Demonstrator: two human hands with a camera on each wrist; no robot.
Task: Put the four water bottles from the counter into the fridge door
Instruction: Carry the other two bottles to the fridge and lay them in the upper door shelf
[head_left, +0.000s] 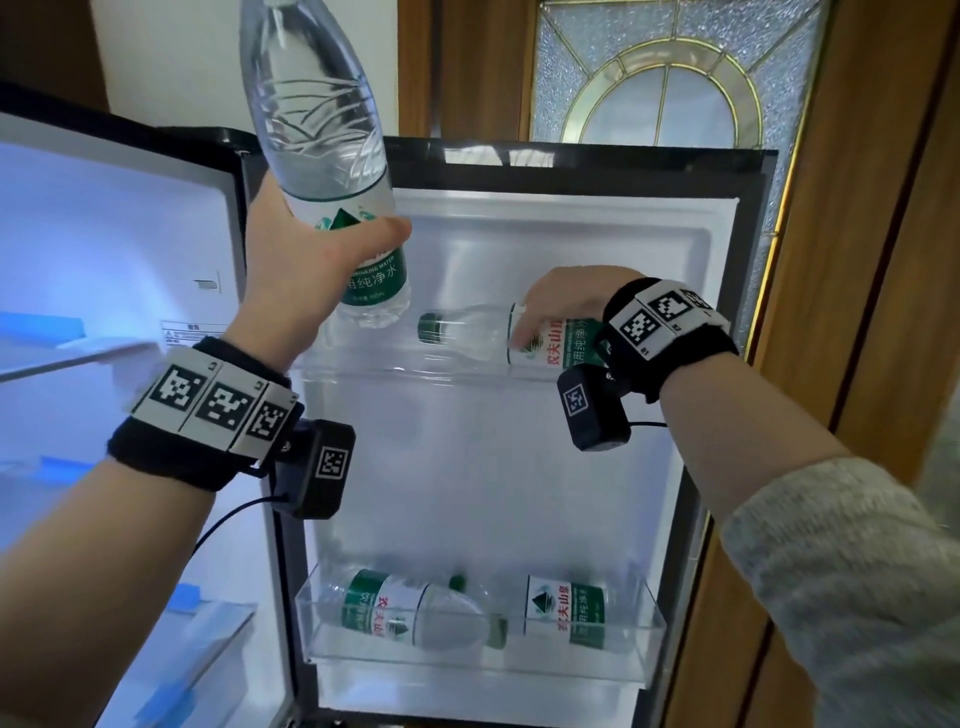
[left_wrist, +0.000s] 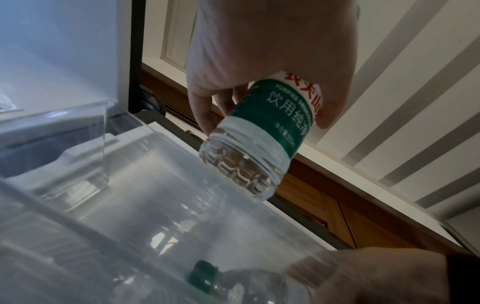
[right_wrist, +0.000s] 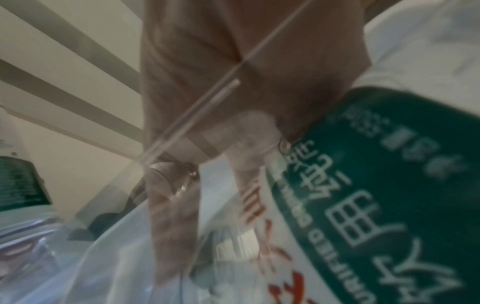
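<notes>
Two bottles (head_left: 467, 613) lie low, one (head_left: 498, 338) higher, one (head_left: 322, 156) aloft

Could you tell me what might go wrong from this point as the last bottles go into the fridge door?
The upper shelf already holds a lying bottle under the right hand, so the bottle in the left hand may find little room. Its base hangs just above that shelf's clear front wall and could catch it. Lying bottles might roll.

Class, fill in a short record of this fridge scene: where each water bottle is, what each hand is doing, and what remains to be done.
Left hand: grips upright bottle, above upper shelf
Right hand: holds lying bottle on upper shelf
Lower shelf: two bottles lying, left one, right one
Fridge door: open
Remaining: left hand's bottle not yet shelved
</notes>
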